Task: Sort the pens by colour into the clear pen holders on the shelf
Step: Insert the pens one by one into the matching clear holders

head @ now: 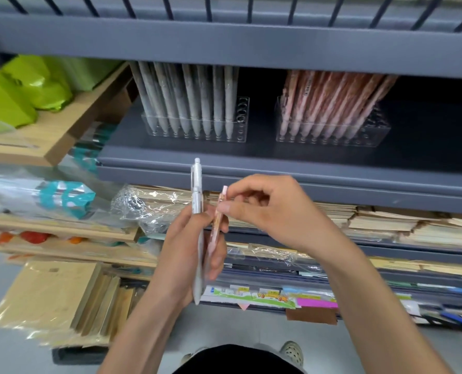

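Note:
My left hand (186, 247) grips two pens upright in front of the shelf edge: a white pen (197, 190) that sticks up tallest, and a pink patterned pen (219, 220) beside it. My right hand (267, 209) pinches the top of the pink pen between thumb and fingers. On the grey shelf (251, 155) behind stand two clear pen holders. The left holder (240, 117) is filled with white pens and has empty holes at its right end. The right holder (378, 128) carries pink pens that lean to the right.
A grey shelf board (224, 47) hangs low over the holders. Green bags (16, 87) and wooden trays (57, 136) sit to the left. Below are stacks of wrapped notebooks (386, 220) and kraft-paper packs (59, 298). My shoe (292, 352) stands on the floor.

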Motion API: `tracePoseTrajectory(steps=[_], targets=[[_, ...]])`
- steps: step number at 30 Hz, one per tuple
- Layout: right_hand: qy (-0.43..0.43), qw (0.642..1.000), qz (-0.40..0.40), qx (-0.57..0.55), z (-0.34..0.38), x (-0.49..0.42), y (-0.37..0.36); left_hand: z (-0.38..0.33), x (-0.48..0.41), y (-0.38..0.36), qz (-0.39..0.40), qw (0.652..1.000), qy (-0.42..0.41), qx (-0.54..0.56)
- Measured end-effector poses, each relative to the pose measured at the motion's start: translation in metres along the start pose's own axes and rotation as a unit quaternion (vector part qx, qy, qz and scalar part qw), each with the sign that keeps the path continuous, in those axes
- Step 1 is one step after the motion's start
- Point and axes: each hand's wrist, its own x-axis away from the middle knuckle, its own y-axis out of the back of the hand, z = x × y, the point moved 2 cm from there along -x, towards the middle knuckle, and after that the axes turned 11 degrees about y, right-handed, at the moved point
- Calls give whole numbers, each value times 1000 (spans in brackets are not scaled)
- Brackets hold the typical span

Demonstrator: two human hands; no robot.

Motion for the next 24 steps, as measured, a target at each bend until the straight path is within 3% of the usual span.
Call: tracePoseTrajectory(steps=[4, 10, 12, 16, 18, 24], targets=[[-9, 998, -37, -52, 2, -3, -5, -1, -2, 2, 8, 1000, -12, -10], [-11, 959, -238, -153, 0, 4, 24, 6, -4, -2, 25, 1000, -11, -14], [-4, 959, -235, -158, 0, 10, 28, 8, -5, -8, 34, 999, -7, -7], [-21, 981, -140, -133, -8, 24, 31, 14, -10, -24, 37, 999, -12, -7], [-11, 982, -147, -122, -11, 32, 44, 18, -12, -34, 37, 999, -12, -6], [57, 929, -359, -65, -24, 50, 130, 30, -18, -59, 56, 998, -13, -31]])
